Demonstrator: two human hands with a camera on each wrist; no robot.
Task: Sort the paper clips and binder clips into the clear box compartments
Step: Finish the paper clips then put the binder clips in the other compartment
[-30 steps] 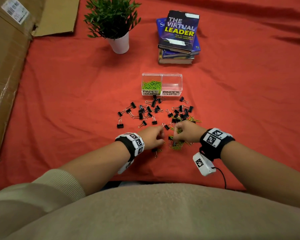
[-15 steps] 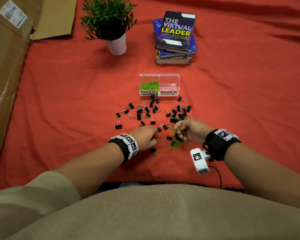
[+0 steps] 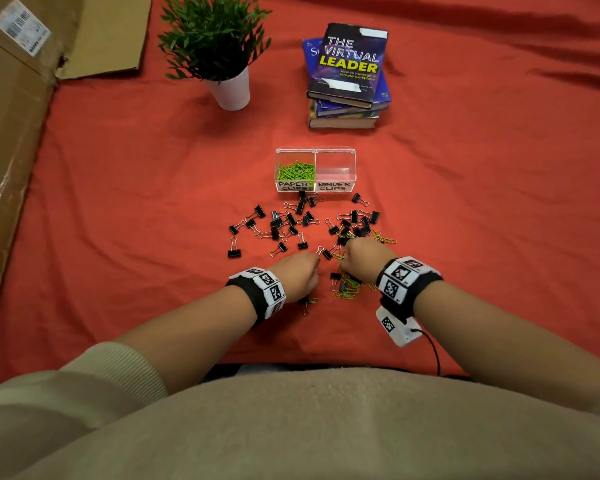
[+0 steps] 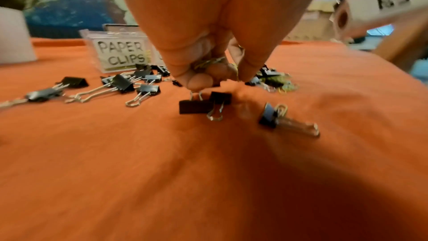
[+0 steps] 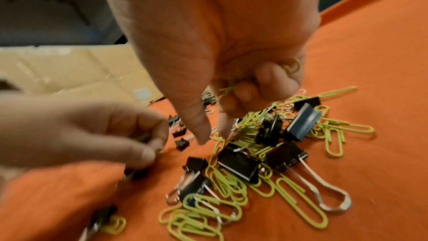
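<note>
A clear two-compartment box (image 3: pixel 315 152) stands mid-table; the side labelled PAPER CLIPS holds green paper clips (image 3: pixel 296 170), the BINDER CLIPS side looks bare. Black binder clips (image 3: pixel 281 226) lie scattered in front of it, mixed with green paper clips (image 3: pixel 347 289) near my hands. My left hand (image 3: pixel 300 271) has its fingers curled round a few green paper clips (image 4: pixel 209 62), just above binder clips (image 4: pixel 195 106). My right hand (image 3: pixel 362 256) grips several green paper clips (image 5: pixel 290 66) in its curled fingers, thumb and forefinger pointing down over the mixed pile (image 5: pixel 243 162).
A potted plant (image 3: pixel 219 46) and a stack of books (image 3: pixel 349 74) stand behind the box. Flattened cardboard (image 3: pixel 14 133) lies along the left. The red cloth (image 3: pixel 482 202) covers the whole surface.
Both hands stayed over the near pile, shifting slightly. The right hand turned its back upward again and sits a little farther into the clips.
</note>
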